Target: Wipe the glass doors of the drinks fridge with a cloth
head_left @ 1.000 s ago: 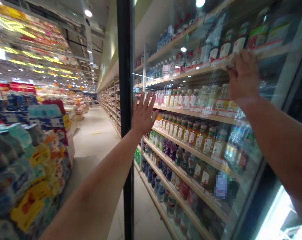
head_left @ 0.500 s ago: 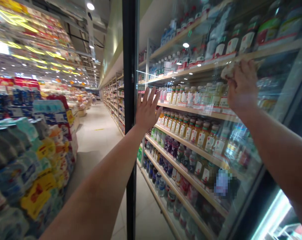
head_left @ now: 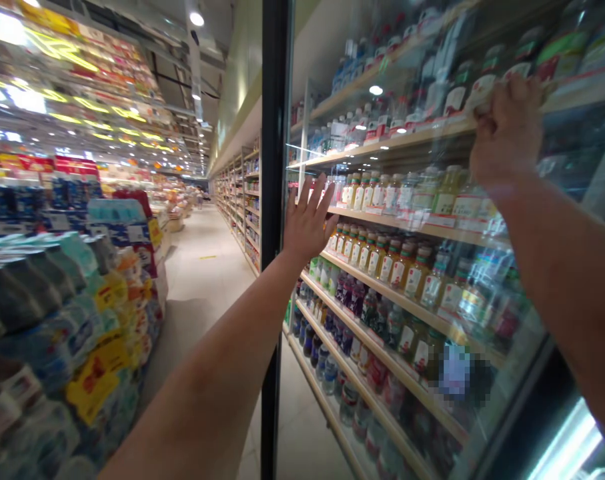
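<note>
- Left hand (head_left: 307,227), one: bare, held nothing; fingers spread wide, palm toward the glass, just beside the dark upright edge of the door.
- Right hand (head_left: 509,130), one: fingers curled in a narrow grip on a cloth, raised higher than the left hand and well apart from it.
- Cloth (head_left: 481,105), pale, crumpled: bunched under the right hand, against the upper part of the glass; mostly hidden by the fingers.
- Glass door (head_left: 412,160), one, tall: stood in front of the person, with small light reflections across it.
- Door frame (head_left: 275,133), black: ran upright along the left side of the glass.
- Shelves (head_left: 392,287), several tiers, pale edges: seen through the glass, lined with bottles.
- Bottles (head_left: 375,257), many: a row with yellowish contents and white labels sat below the level of the left hand; darker ones filled lower tiers.
- Stacked packs (head_left: 32,273), blurred: at the left, with a yellow sign (head_left: 95,377) on their side.
- Aisle floor (head_left: 197,267), pale: between the packs and the door.
</note>
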Motion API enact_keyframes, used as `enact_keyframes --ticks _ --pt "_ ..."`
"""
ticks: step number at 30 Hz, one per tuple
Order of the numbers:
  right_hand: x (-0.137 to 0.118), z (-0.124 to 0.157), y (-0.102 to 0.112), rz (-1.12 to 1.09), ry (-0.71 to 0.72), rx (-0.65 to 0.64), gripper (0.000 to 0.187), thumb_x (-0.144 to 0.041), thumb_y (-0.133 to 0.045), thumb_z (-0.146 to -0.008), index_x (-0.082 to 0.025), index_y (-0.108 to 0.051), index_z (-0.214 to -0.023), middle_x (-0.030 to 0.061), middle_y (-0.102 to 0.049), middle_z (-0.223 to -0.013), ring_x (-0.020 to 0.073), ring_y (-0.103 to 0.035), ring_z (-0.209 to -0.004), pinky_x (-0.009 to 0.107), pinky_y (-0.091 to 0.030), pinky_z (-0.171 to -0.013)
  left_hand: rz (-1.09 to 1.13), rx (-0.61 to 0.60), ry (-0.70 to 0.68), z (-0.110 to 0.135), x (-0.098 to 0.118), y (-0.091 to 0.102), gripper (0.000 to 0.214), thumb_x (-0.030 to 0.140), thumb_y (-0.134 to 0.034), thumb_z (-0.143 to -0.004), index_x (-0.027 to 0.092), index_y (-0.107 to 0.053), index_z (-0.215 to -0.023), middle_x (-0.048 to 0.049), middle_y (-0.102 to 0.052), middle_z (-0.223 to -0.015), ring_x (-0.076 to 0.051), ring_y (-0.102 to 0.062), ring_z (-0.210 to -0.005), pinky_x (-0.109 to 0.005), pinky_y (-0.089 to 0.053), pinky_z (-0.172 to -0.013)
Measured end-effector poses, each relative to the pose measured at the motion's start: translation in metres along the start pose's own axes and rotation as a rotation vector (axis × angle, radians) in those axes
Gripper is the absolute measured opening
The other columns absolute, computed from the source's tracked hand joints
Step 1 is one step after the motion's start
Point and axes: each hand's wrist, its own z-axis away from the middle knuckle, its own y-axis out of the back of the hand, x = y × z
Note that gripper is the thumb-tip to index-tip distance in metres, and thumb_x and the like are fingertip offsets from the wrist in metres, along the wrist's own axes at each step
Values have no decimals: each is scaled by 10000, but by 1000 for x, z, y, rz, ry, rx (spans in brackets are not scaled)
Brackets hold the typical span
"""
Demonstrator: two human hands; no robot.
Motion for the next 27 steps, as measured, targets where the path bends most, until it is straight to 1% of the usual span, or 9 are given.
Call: enact_keyframes --ticks 2,6,8,10,14,17,20,24,27 --pt "-3 3 -2 -2 -11 -6 689 -118 -471 -889 -100 -304 -1557 109 -198 -1666 307 -100 -1552 494 -116 -1273 -10 -7 2 0 1 1 602 462 -336 -1031 194 -303 -1569 -64 -227 -1650 -247 -84 -1551 -495 -62 -1275" --pt "6 20 -16 -42 134 72 618 -248 -450 -947 -132 -342 -1543 105 -250 -1651 333 -153 -1540 553 -158 -1252 -27 -9 6 1 2 3 607 470 -320 -1033 191 -294 -1572 -64 -216 -1653 -243 -63 -1552 -491 -52 -1276" --pt "10 29 -23 -50 186 101 595 -272 -448 -952 -142 -375 -1528 99 -285 -1639 324 -175 -1538 550 -175 -1251 -28 -11 5 1 3 3 612 471 -321 -1033 186 -291 -1573 -69 -211 -1654 -244 -60 -1552 -486 -48 -1277" --pt "11 32 -26 -51 203 108 576 -275 -447 -956 -144 -398 -1515 100 -310 -1629 313 -190 -1536 535 -181 -1253 -27 -12 3 1 3 3 613 466 -333 -1032 185 -287 -1575 -71 -213 -1653 -243 -64 -1552 -481 -49 -1278" --pt "4 19 -20 -56 180 56 567 -263 -455 -960 -146 -400 -1512 102 -311 -1628 304 -189 -1535 526 -185 -1254 -24 5 -3 1 3 3 598 441 -348 -1032 186 -297 -1571 -78 -237 -1646 -242 -66 -1551 -490 -53 -1277" --pt "-6 7 -18 -73 115 39 571 -223 -463 -946 -155 -395 -1508 104 -261 -1647 306 -163 -1540 540 -178 -1248 -28 7 -10 1 2 3 595 445 -345 -1035 177 -309 -1565 -93 -243 -1642 -245 -79 -1551 -494 -58 -1275" --pt "-16 15 -24 -92 78 78 566 -220 -443 -953 -142 -379 -1510 110 -223 -1659 309 -139 -1546 552 -152 -1251 -29 9 -8 0 2 2 595 454 -350 -1035 188 -308 -1565 -86 -255 -1639 -246 -96 -1549 -492 -74 -1274" --pt "-17 43 -34 -94 217 60 540 -282 -402 -988 -172 -365 -1515 101 -282 -1640 287 -156 -1544 564 -190 -1241 -32 23 -5 0 1 1 597 456 -368 -1031 193 -312 -1564 -77 -264 -1637 -257 -112 -1547 -496 -53 -1274" --pt "-7 43 -30 -44 317 7 543 -337 -384 -1004 -181 -349 -1522 85 -293 -1637 294 -171 -1539 584 -228 -1222 -30 26 -15 0 0 0 593 455 -371 -1033 184 -325 -1558 -81 -268 -1635 -264 -125 -1545 -499 -43 -1271"
